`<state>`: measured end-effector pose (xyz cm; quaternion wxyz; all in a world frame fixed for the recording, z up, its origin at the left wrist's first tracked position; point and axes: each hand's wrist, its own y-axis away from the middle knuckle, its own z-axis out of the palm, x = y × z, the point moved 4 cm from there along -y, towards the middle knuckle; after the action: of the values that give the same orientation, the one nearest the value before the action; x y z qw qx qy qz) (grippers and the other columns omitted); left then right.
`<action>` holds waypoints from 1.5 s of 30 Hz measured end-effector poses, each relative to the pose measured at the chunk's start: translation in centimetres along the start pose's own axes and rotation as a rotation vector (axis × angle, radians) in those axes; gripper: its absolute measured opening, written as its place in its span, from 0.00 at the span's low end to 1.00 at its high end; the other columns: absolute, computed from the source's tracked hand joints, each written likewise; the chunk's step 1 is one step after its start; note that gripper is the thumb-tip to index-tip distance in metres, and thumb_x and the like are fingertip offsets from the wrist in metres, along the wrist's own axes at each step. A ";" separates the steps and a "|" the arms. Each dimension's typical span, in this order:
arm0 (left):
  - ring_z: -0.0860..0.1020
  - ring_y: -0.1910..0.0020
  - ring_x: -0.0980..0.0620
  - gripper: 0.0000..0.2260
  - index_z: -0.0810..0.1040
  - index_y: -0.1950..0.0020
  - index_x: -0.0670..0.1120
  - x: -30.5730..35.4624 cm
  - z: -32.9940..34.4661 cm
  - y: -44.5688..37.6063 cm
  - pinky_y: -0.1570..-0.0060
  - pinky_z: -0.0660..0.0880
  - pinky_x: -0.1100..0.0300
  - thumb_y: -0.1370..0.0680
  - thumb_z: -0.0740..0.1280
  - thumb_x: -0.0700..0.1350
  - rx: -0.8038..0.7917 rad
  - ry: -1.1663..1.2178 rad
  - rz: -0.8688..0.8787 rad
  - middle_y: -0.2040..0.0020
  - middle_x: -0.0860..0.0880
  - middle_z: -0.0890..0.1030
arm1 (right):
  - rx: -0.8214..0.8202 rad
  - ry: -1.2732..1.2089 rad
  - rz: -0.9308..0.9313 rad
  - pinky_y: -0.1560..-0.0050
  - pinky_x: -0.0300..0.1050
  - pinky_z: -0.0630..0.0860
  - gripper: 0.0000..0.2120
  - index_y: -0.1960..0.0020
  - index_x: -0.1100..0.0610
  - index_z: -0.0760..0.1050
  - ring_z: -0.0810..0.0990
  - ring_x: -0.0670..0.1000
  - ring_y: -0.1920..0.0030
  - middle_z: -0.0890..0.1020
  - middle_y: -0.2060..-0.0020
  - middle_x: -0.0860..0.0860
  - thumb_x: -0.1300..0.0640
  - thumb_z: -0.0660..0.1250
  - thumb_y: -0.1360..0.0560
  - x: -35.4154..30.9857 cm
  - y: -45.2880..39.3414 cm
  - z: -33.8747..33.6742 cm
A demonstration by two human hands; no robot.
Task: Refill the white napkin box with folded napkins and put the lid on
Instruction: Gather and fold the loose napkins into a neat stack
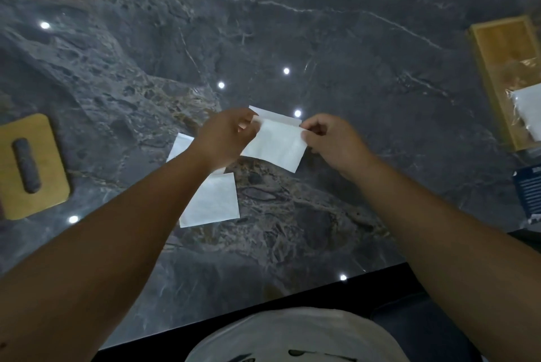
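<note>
You are holding a white napkin above the middle of the table, your left hand pinching its upper left corner and your right hand pinching its upper right edge, with a narrow strip along the top showing as a folded-over layer. Your fingertips are curling in behind the paper, so how many fingers are actually gripping is hard to tell. Below it, a second napkin is lying flat on the table, partly covered by your left forearm, and another white corner is peeking out behind your left wrist; whether that is a separate sheet cannot be told. At the left edge a wooden lid with a dark slot is lying flat, its left side cut off by the frame. At the far right a wooden tray is holding a crinkled clear wrapper with something white inside, also cut off and blurred. A dark blue printed card is sitting near the right edge below it. The table is glossy dark grey marble, reflecting small ceiling lights, and the room around it is dim.
</note>
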<state>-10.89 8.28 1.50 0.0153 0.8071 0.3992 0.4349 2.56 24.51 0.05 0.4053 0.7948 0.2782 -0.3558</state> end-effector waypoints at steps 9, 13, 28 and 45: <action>0.79 0.52 0.43 0.13 0.79 0.41 0.43 -1.2 -0.6 -3.1 0.59 0.74 0.58 0.19 0.61 0.49 0.069 -0.049 -0.086 0.47 0.42 0.81 | 0.101 -0.024 0.111 0.55 0.48 0.79 0.06 0.59 0.55 0.78 0.79 0.50 0.63 0.81 0.64 0.51 0.64 0.68 0.27 -0.2 -2.9 1.8; 0.79 0.53 0.43 0.12 0.79 0.44 0.42 -1.0 -0.3 -4.0 0.57 0.75 0.54 0.19 0.61 0.48 0.064 -0.165 -0.094 0.49 0.41 0.81 | 0.139 0.149 0.051 0.50 0.53 0.80 0.04 0.58 0.56 0.81 0.82 0.54 0.58 0.84 0.62 0.52 0.62 0.68 0.29 -0.2 -4.0 2.0; 0.76 0.49 0.41 0.14 0.75 0.38 0.47 -1.4 1.0 -5.0 0.51 0.77 0.48 0.22 0.64 0.48 0.061 -0.562 0.137 0.41 0.42 0.73 | 0.133 0.656 -0.148 0.55 0.42 0.68 0.11 0.43 0.58 0.78 0.77 0.56 0.50 0.76 0.45 0.57 0.56 0.63 0.23 -0.7 -4.0 2.6; 0.77 0.52 0.50 0.11 0.74 0.41 0.47 -1.8 -1.2 0.7 0.54 0.73 0.58 0.21 0.65 0.49 -0.066 -0.085 0.070 0.47 0.49 0.78 | 0.002 0.369 -0.122 0.49 0.38 0.70 0.14 0.39 0.57 0.75 0.78 0.51 0.46 0.80 0.43 0.53 0.59 0.65 0.24 -2.7 -0.4 2.5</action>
<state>-11.85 6.25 1.21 0.0437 0.8372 0.3552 0.4136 -0.17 22.17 0.94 0.3243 0.8287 0.3951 -0.2280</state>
